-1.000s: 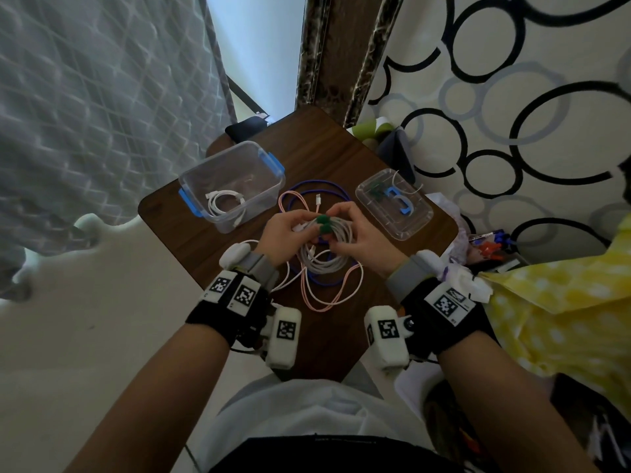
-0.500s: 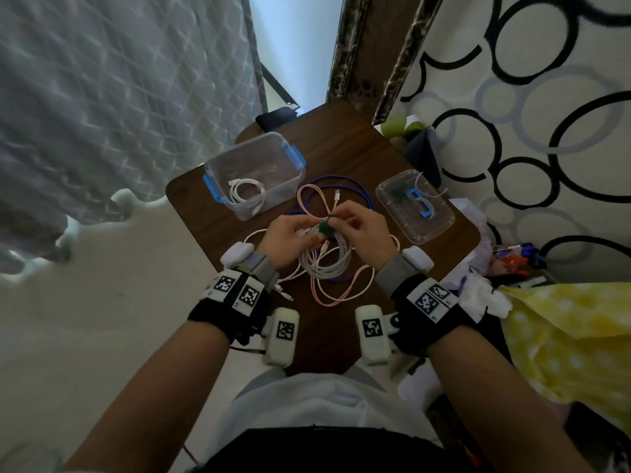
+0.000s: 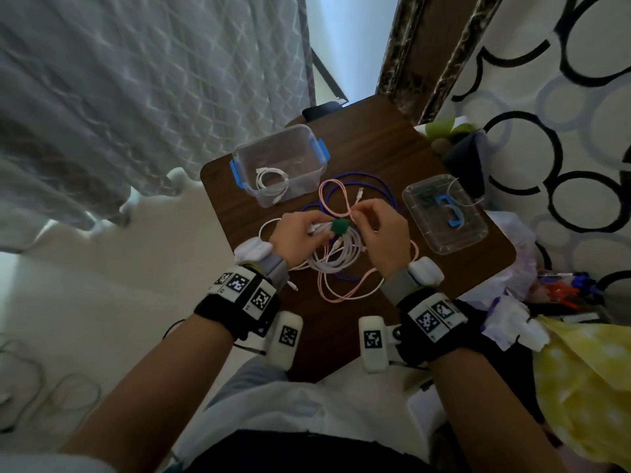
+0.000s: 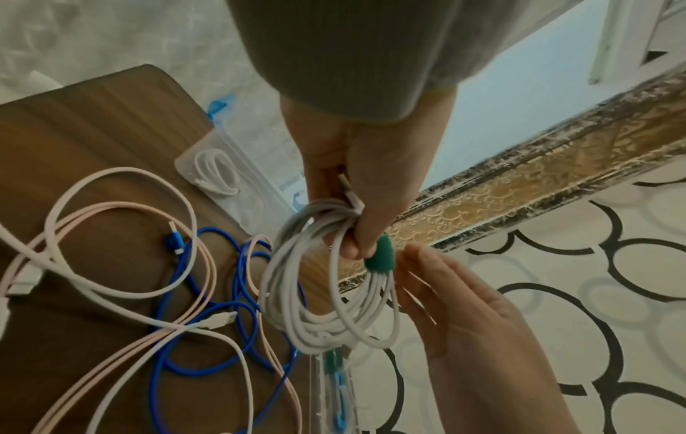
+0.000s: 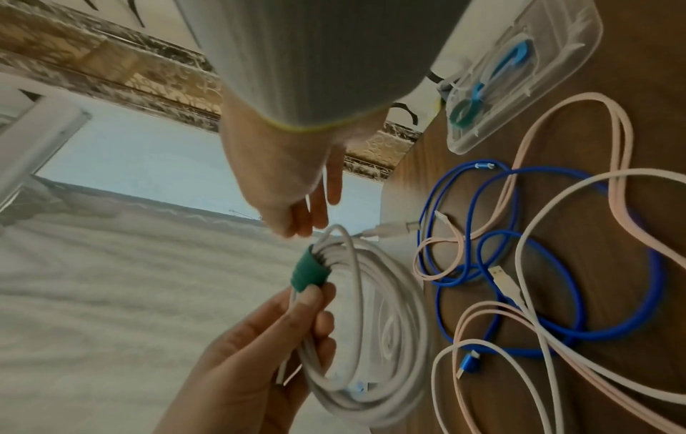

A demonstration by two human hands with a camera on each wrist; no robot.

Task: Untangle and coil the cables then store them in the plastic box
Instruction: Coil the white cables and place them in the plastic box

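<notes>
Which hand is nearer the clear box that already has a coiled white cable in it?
Left. The left hand grips the white coil just in front of the plastic box, slightly to its right. The right hand sits further right, closer to the lid.

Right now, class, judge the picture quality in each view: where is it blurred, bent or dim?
Head view: wide-angle bending curves the curtain and table; forearms dim. Left wrist view: sharp on the white cable coil and green tie. Right wrist view: left hand and coil's lower loops smeared by motion blur.
</notes>
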